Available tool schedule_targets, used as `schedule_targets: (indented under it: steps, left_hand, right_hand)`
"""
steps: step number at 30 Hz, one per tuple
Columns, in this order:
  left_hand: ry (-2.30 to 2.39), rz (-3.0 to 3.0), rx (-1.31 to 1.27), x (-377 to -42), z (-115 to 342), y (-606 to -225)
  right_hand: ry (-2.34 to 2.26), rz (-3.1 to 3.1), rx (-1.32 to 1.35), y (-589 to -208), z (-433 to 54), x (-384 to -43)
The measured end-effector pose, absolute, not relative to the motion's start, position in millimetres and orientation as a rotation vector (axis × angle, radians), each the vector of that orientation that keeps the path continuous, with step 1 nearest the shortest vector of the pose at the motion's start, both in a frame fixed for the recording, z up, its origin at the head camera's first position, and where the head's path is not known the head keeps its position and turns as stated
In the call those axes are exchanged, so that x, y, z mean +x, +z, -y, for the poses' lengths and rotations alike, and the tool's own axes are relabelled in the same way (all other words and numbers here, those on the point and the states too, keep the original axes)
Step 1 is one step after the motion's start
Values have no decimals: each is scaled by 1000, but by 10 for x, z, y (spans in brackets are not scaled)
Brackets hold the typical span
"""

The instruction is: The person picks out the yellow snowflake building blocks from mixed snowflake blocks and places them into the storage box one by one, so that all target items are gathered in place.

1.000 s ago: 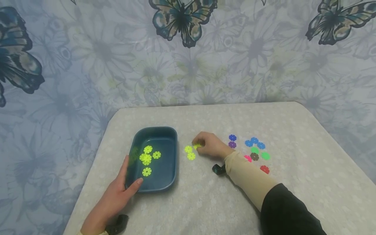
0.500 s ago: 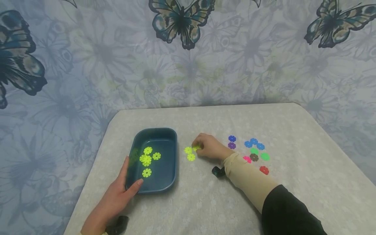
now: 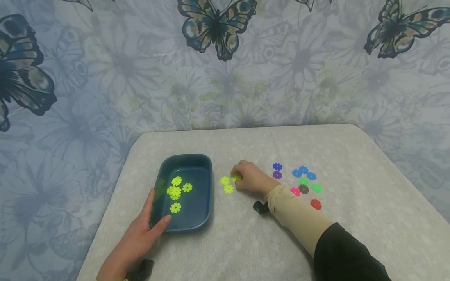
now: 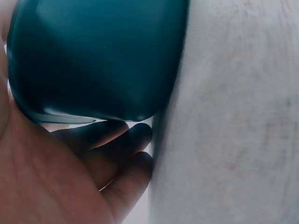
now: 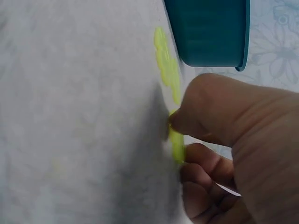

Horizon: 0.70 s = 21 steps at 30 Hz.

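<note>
My left hand [image 3: 137,232] grips the near left corner of a dark teal tray [image 3: 200,218], thumb over the rim and fingers along the outer wall. Inside the tray lie several yellow notched, flower-shaped discs [image 3: 175,207]. To the right of the tray my right hand [image 3: 254,177] pinches another yellow disc [image 5: 177,144] between thumb and fingers, low at the tablecloth. Two more yellow discs [image 3: 228,189] lie on the cloth just left of those fingertips. In the left wrist view, the fingers [image 4: 126,179] show beside the tray's outer wall.
Right of my right hand lie blue discs [image 3: 303,169], a purple disc [image 3: 277,175], green discs [image 3: 317,188], a pink disc [image 3: 295,191], a brown disc [image 3: 303,189] and a red disc [image 3: 316,204]. A pale cloth [image 3: 239,249] covers the table, which meets a papered wall [image 3: 228,93].
The right hand has stayed almost in place at the yellow disc, with only a slight shift of its fingers. The left hand and tray keep their positions; the head view has tilted slightly.
</note>
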<state>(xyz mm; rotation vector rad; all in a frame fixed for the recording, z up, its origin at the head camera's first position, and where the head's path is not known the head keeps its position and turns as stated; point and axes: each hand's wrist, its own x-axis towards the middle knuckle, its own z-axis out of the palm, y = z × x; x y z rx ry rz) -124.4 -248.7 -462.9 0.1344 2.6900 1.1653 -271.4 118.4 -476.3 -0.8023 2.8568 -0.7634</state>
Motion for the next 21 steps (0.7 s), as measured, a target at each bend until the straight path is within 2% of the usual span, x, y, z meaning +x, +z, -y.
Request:
schedule_targets:
  steps: [21]
  left_hand:
    - [1138,-2683,107,-1238,2484,-4615]
  right_hand:
    - [-786,-2911,-765,-4810,-1166,-2612]
